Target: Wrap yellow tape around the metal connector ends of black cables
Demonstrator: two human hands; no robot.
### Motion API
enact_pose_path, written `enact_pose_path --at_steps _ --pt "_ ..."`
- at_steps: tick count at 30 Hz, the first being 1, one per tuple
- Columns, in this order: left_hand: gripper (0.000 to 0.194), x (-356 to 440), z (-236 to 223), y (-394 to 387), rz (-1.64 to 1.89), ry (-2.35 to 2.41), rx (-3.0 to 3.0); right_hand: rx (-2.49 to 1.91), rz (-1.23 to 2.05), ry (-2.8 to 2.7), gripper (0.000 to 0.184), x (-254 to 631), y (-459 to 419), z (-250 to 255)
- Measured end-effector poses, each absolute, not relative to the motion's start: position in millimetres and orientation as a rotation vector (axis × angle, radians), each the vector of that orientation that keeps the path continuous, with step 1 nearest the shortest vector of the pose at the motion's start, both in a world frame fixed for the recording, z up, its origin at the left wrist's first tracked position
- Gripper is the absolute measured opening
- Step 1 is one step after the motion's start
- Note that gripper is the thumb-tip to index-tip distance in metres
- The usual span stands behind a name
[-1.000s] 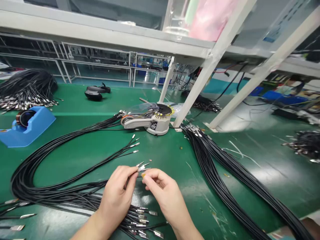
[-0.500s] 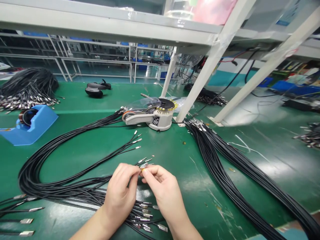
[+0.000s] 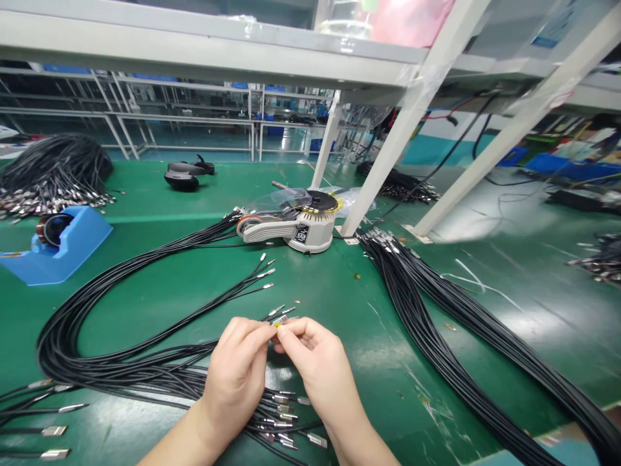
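My left hand (image 3: 237,375) and my right hand (image 3: 323,369) meet fingertip to fingertip over the bench. Between them they pinch the end of a black cable, whose silver connector (image 3: 281,320) pokes out beyond the fingers. A bit of yellow tape (image 3: 277,325) shows at the fingertips; how far it wraps round is hidden. Under and between the wrists lie several loose cable ends with metal plugs (image 3: 286,417). From there a bundle of black cables (image 3: 63,323) curves round to the left and back toward the tape dispenser.
A round white electric tape dispenser (image 3: 310,234) stands ahead on the green bench (image 3: 233,213). At left are a blue tape holder (image 3: 77,243) and a cable heap (image 3: 58,168). Long cable bundles (image 3: 436,323) run down the right, past white slanted posts (image 3: 395,123).
Both hands stay almost in place, the fingertips still together on the cable end. The yellow tape and connector have turned slightly in the fingers.
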State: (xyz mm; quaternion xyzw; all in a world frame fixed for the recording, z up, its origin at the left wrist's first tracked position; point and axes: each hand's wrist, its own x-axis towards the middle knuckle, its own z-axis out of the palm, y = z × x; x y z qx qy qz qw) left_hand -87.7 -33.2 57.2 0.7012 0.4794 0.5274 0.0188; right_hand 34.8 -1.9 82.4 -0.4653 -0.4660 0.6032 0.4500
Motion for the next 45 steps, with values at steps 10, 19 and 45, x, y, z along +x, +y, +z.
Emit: enact_pose_path --at_steps 10,19,45 --pt "0.030 -87 55 -33 1.627 1.495 2.164 -1.160 1.487 -1.198 0.020 37 0 83" --pt "0.031 -85 53 -32 1.591 1.569 2.138 -1.163 1.481 -1.208 0.019 35 -1 80" --pt "0.016 -91 56 -33 1.567 1.699 2.162 -1.097 1.533 -1.092 0.030 30 -13 79"
